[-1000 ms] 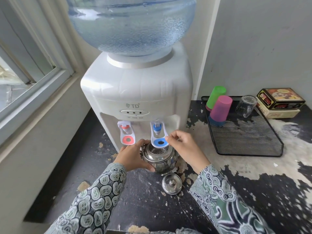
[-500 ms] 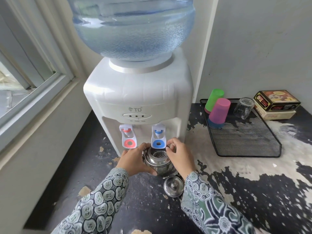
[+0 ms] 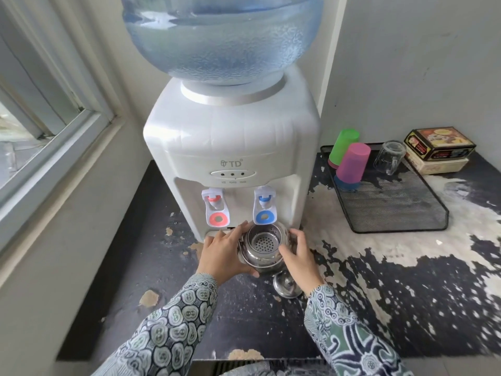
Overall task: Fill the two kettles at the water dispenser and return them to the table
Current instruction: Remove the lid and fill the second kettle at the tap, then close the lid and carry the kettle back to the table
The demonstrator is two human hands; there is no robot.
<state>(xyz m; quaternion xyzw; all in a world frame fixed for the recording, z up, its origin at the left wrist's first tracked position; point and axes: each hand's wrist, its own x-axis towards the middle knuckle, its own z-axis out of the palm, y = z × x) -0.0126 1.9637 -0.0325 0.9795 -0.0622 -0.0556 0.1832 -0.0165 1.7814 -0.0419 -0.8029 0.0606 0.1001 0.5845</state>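
Note:
A small steel kettle (image 3: 262, 244) with a perforated strainer inside stands open below the blue tap (image 3: 264, 210) of the white water dispenser (image 3: 230, 142). My left hand (image 3: 225, 253) wraps around the kettle's left side. On its right side rests my right hand (image 3: 298, 252), fingers curled on the rim. The kettle's steel lid (image 3: 286, 286) lies on the counter just in front, partly hidden by my right wrist. The red tap (image 3: 215, 210) is to the left. Only one kettle is in view.
A black mesh tray (image 3: 393, 213) at the right holds upturned green (image 3: 344, 146) and pink cups (image 3: 353, 165) and a glass mug (image 3: 390, 157). Stacked boxes (image 3: 439, 147) sit behind it. The worn black counter (image 3: 406, 294) stretches right; a window wall stands at the left.
My right hand has come down off the blue tap lever and onto the kettle's right side. The left hand has stayed on the kettle. The camera has pulled back a little.

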